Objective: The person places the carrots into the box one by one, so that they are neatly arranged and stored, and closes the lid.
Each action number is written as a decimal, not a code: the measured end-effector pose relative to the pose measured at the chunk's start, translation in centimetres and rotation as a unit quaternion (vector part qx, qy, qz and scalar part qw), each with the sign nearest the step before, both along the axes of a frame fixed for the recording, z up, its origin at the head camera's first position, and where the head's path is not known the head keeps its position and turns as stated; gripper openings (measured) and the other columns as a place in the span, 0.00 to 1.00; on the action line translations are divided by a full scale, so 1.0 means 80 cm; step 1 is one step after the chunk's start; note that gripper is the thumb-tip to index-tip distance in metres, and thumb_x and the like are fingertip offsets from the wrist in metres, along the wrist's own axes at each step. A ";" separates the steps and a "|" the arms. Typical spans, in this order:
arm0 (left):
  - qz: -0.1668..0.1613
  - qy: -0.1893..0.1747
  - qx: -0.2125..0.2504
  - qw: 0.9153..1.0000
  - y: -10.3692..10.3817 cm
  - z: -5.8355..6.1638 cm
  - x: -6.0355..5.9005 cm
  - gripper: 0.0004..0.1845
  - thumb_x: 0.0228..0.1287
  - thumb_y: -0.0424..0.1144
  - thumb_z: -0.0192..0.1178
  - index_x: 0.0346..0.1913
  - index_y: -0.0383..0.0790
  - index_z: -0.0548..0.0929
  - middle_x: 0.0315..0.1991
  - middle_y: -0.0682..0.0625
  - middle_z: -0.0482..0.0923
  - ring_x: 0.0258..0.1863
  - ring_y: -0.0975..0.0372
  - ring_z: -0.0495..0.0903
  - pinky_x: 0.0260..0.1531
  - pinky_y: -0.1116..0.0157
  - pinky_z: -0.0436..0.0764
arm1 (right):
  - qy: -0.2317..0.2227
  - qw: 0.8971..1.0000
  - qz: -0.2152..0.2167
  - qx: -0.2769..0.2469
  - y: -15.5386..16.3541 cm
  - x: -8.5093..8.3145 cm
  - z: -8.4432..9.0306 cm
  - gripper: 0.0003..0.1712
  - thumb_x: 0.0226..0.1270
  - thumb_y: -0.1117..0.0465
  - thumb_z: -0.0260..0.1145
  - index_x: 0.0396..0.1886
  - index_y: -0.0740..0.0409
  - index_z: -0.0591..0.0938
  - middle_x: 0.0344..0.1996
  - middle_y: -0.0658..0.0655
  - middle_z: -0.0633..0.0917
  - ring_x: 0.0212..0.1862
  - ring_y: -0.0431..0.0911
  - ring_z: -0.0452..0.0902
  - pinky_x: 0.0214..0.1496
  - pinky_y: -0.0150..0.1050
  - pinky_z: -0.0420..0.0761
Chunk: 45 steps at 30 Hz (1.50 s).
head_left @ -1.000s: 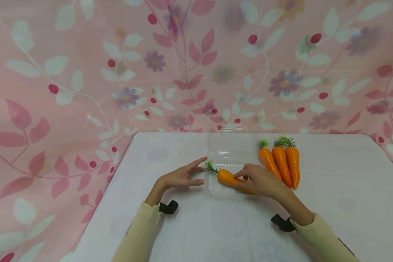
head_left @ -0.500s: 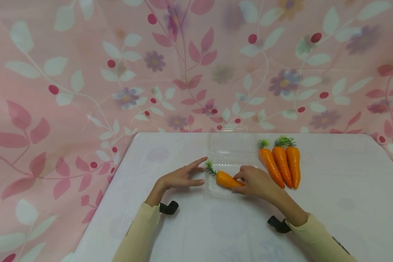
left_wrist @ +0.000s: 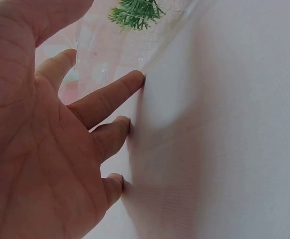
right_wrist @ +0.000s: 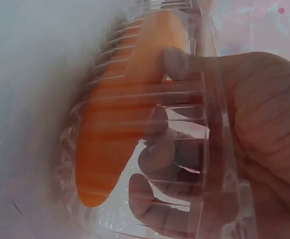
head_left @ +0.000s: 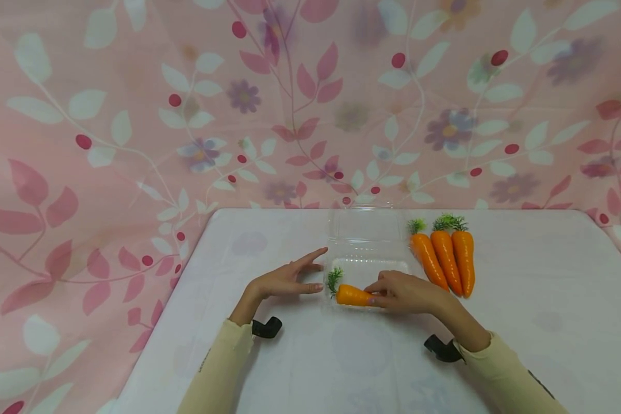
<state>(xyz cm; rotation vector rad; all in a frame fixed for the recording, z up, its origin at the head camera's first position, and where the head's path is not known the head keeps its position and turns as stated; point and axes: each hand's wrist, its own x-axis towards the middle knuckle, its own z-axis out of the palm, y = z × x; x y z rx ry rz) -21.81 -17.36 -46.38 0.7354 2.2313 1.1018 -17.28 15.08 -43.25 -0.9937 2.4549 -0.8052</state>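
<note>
A: Where is the carrot (head_left: pixel 353 295) now?

B: It lies inside the clear plastic box (head_left: pixel 367 253), along the near wall. The right hand (head_left: pixel 406 292) pinches it with curled fingers (right_wrist: pixel 157 124).

A: And the left hand (head_left: pixel 282 281)?

B: Released, its straight fingers (left_wrist: pixel 107 97) rest on the desk (head_left: pixel 522 299) beside the box. I think it is best to lower the carrot flat, then release gently.

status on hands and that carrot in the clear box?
Left hand open, fingertips on table beside clear box. Right hand pinching carrot, carrot lying in box. Three carrots on table, right of box.
</note>
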 end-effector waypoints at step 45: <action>0.004 -0.001 -0.009 1.000 0.000 0.005 0.004 0.47 0.63 0.58 0.64 0.79 0.65 0.47 0.71 0.52 0.65 0.73 0.57 0.56 0.68 0.40 0.55 | 0.045 0.987 -0.109 -0.109 0.063 -0.011 0.028 0.13 0.67 0.53 0.69 0.49 0.48 0.87 0.26 0.47 0.74 0.30 0.43 0.69 0.30 0.32 0.71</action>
